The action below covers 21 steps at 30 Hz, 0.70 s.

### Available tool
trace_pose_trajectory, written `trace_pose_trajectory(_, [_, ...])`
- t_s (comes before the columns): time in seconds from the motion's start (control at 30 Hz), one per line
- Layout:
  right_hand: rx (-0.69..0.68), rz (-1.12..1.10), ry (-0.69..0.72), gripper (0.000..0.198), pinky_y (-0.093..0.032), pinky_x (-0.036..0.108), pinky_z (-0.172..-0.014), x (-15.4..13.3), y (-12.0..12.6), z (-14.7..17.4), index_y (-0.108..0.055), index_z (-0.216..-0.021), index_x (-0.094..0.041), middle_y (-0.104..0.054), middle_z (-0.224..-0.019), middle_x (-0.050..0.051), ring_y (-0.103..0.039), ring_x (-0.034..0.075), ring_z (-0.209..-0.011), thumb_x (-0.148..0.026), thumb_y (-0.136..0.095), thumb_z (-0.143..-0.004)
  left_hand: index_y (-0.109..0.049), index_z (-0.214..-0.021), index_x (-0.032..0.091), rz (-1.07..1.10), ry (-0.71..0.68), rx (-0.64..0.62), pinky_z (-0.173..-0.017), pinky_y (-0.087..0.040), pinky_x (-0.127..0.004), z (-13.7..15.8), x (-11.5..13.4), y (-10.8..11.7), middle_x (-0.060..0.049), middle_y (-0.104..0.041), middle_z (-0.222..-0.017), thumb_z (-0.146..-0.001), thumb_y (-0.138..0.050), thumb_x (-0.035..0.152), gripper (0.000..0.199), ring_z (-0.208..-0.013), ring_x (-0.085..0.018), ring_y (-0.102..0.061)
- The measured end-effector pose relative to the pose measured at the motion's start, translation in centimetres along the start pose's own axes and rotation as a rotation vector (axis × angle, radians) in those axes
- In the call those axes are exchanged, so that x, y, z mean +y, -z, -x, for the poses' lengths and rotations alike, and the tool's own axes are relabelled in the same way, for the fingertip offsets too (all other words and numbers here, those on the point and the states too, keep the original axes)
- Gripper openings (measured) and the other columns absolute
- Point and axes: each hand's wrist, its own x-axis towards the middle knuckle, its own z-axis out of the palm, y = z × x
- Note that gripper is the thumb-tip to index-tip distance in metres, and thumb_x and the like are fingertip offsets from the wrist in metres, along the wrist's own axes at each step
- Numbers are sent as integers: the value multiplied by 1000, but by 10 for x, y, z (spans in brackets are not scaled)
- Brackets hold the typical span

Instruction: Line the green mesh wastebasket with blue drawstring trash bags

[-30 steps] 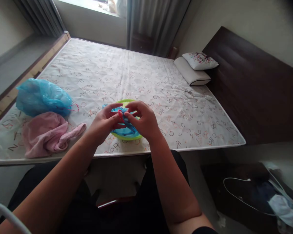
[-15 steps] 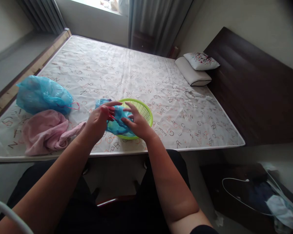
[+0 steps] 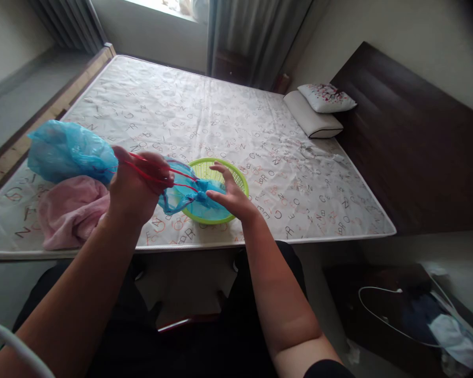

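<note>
The blue bag (image 3: 183, 193) is thin, crinkled, translucent plastic with a red drawstring (image 3: 157, 176) running from its gathered neck. It sits half in and half over the left rim of a lime-green basket (image 3: 236, 181), which stands on the near edge of the bed (image 3: 220, 115), about mid-way along it. The bag's mouth is bunched into a tight, twisted knot of plastic where the strings enter.

The left hand (image 3: 136, 186) is raised to the left of the basket, its grip clenched on the red drawstring, whose two strands stretch taut to the right toward the bag's neck. The right hand (image 3: 230, 197) lies over the near part of the basket with fingers loosely spread; thumb and fingertips touch the bunched neck of the bag, the grip released rather than closed.

Further left on the bed lies a second blue bag (image 3: 69, 149), fuller and also red-strung, with a pink cloth (image 3: 69, 210) crumpled just near of it. Two pillows (image 3: 319, 107) lie stacked at the far right by the dark headboard (image 3: 410, 131).
</note>
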Motion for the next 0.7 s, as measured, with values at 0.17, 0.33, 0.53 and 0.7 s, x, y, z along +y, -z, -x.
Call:
trace_pose_trajectory(0.17, [-319,-93,-24,120,-49,50,-119,-1,-22,5,-24,-172,-40,-60,-156,6,-59,32,-142,-42,-95,-74,-46,-55,23,30,35,-148,-49,-42,-31,7,23,-15,-1,-40,-56,-91,-56,84,72,-55,-16,-47])
trace_pose_trajectory(0.33, [-208,269,-124,29,-55,48,-99,6,-32,1,-75,-123,-29,-78,-112,6,-72,31,-105,-24,-58,-100,-23,-49,19,52,-126,-157,-44,-24,-29,8,52,-8,2,-13,-50,-90,-68,74,82,-48,-11,-20])
trace_pose_trajectory(0.53, [-136,591,-325,36,-37,67,-117,8,-15,1,-72,-130,-19,-58,-153,22,-48,44,-146,-18,-60,-95,-25,-55,20,10,-132,-19,-47,-29,-28,3,52,5,2,-14,-53,-110,-38,63,71,-52,-13,-22])
trace_pose_trajectory(0.7, [-79,238,-85,101,-31,62,-128,2,-24,1,-33,-168,-30,-46,-168,13,-40,38,-156,-48,-84,-83,-29,-52,22,30,-68,-140,-43,-31,-28,0,39,0,2,-17,-51,-100,-48,76,75,-50,-13,-25])
